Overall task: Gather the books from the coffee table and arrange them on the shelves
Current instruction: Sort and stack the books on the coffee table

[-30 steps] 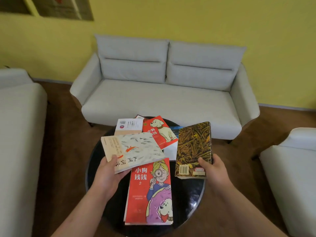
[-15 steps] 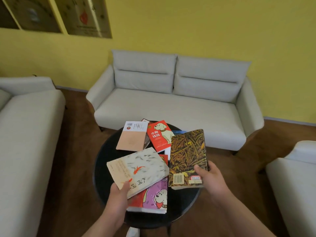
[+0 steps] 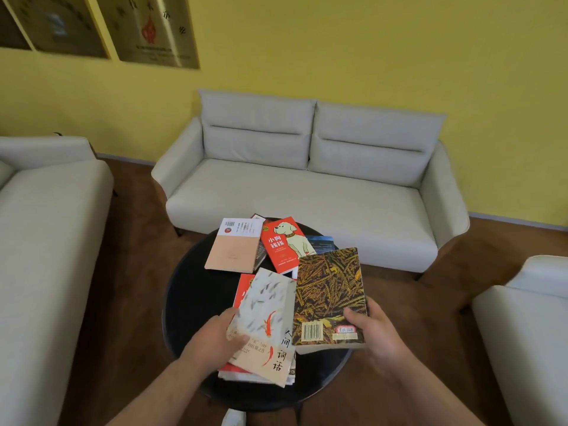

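Observation:
My left hand grips a pale book with red and grey fish by its left edge, above the round black coffee table. My right hand holds a dark book with a yellow wheat pattern by its lower right corner, beside the fish book. Under the fish book lies a large red book, mostly hidden. Farther back on the table lie a pink-and-white book, a red book with a dog and a dark blue book.
A light grey two-seat sofa stands behind the table against the yellow wall. Another grey sofa is on the left, a grey armchair on the right. Brown floor surrounds the table. Framed plaques hang upper left.
The view has risen and pulled back. My left hand turned the fish book more upright and brought it next to the wheat book, covering the large red book.

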